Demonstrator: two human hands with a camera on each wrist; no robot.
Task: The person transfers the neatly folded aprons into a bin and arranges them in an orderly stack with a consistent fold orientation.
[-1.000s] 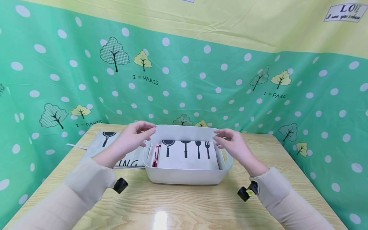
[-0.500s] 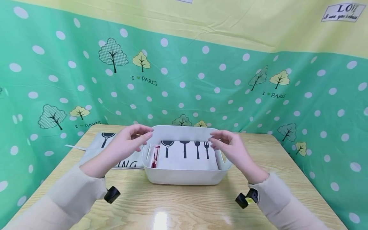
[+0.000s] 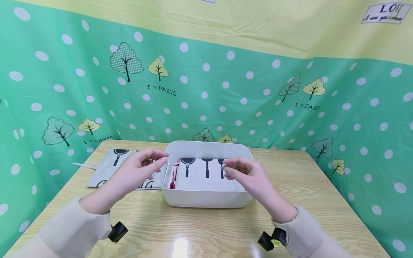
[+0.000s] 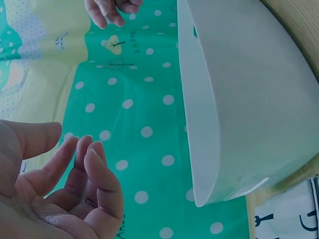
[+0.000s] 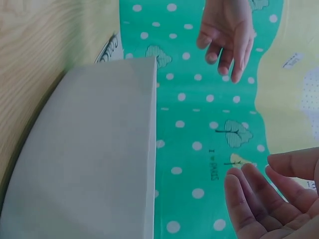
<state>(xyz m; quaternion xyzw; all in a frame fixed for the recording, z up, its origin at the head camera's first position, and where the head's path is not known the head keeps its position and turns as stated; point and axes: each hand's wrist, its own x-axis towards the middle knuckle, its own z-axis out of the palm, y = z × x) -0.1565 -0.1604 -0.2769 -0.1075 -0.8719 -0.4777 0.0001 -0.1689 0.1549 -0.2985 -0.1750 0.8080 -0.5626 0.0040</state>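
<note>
A white plastic basket (image 3: 206, 199) with handle holes stands on the table. In it lies a folded white cloth (image 3: 196, 181) printed with black pans and cutlery. A red-and-white strip (image 3: 174, 175) shows along the cloth's left side. My left hand (image 3: 138, 170) hovers by the basket's left rim, fingers loosely bent and holding nothing. Over the basket's right side is my right hand (image 3: 248, 175), also bare, hiding part of the cloth and the right handle. Both wrist views show the basket wall (image 4: 259, 99) apart from the loosely curved fingers (image 5: 239, 199).
Left of the basket, another folded printed cloth (image 3: 108, 165) with black lettering and a white strap (image 3: 84, 165) lies on the wooden table (image 3: 206, 229), partly behind my left arm. A green and yellow curtain (image 3: 206, 82) hangs around the table's back and sides.
Both hands have drawn back toward me from the basket's far corners. The right one has also shifted left, over the cloth. Basket and cloths stay where they were.
</note>
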